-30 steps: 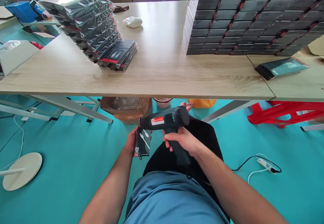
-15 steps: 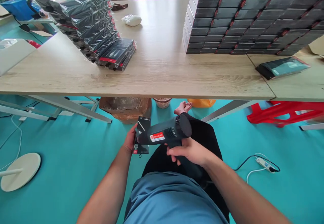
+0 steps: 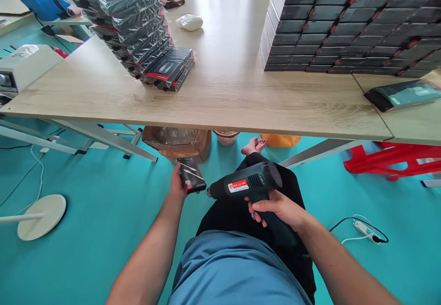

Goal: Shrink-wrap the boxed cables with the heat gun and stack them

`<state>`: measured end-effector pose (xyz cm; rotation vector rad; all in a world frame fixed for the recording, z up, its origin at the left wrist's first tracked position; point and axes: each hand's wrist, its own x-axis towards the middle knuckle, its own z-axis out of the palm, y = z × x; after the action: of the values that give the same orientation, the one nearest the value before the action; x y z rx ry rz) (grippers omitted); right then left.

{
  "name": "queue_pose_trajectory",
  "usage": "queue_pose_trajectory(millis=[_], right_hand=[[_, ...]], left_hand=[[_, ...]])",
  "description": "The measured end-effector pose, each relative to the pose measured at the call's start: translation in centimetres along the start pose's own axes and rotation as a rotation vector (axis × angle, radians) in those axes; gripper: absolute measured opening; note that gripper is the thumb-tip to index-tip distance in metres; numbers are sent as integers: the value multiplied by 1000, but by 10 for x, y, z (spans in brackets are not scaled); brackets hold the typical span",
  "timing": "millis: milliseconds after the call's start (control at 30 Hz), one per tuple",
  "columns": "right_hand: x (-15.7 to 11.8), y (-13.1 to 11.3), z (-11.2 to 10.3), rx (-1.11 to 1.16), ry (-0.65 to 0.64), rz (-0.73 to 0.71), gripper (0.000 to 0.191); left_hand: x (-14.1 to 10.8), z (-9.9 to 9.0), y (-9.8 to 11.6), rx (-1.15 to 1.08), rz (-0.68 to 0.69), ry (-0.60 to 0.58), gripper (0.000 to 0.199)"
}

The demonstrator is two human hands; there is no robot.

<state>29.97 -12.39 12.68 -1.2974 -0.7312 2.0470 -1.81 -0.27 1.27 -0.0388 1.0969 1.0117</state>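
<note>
My left hand grips a small black box by its left side, tilted, below the table's front edge. In my right hand is a dark heat gun with a red and white label, held by its handle above my lap. Its nozzle points left and ends just short of the box's right edge. My right fingers wrap the handle, though whether one presses the trigger I cannot tell.
On the table, film-wrapped boxes are stacked at left and a tall block of black boxes at right. One box lies near the right edge. Below are an open carton, a bin and a power strip.
The heat gun has moved right, so its nozzle no longer overlaps the box. My left hand has tipped the box over from nearly upright in view. The camera view has shifted slightly.
</note>
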Motion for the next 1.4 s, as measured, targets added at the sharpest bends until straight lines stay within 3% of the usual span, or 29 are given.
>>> queue_pose_trajectory(millis=[133,267,333,433,600,733,800,900,967,1133,1233,1400], right_hand=[[-3,11,18,50,96,-64,35],[6,2,43,80,-46,-111,33],[11,-4,48,60,9,-167,32],[14,-8,48,0,127,-186,31],[6,-2,46,-7,-94,-126,28],[2,2,37,-34,104,-168,27],[-3,2,30,-39,123,-124,29],[-8,2,29,-72,-49,-31,25],[-5,1,36,-69,-95,-21,21],[29,-13,46,48,155,-154,27],[44,-26,37,70,199,-180,25],[43,-32,32,30,121,-136,25]], left_hand=[[10,-4,-1,-108,105,200,45],[13,-5,-5,-87,121,252,44],[12,-4,-6,-97,134,258,42],[10,-3,-6,-101,140,243,45],[6,0,-7,-73,132,198,42],[3,3,-9,-75,125,171,29],[3,0,-9,-40,102,153,29],[7,-8,-12,146,161,139,24],[9,-14,-15,373,262,109,25],[1,-19,-16,831,359,-27,37],[-3,-17,-14,797,351,-17,41],[2,-11,-8,495,322,-16,38]])
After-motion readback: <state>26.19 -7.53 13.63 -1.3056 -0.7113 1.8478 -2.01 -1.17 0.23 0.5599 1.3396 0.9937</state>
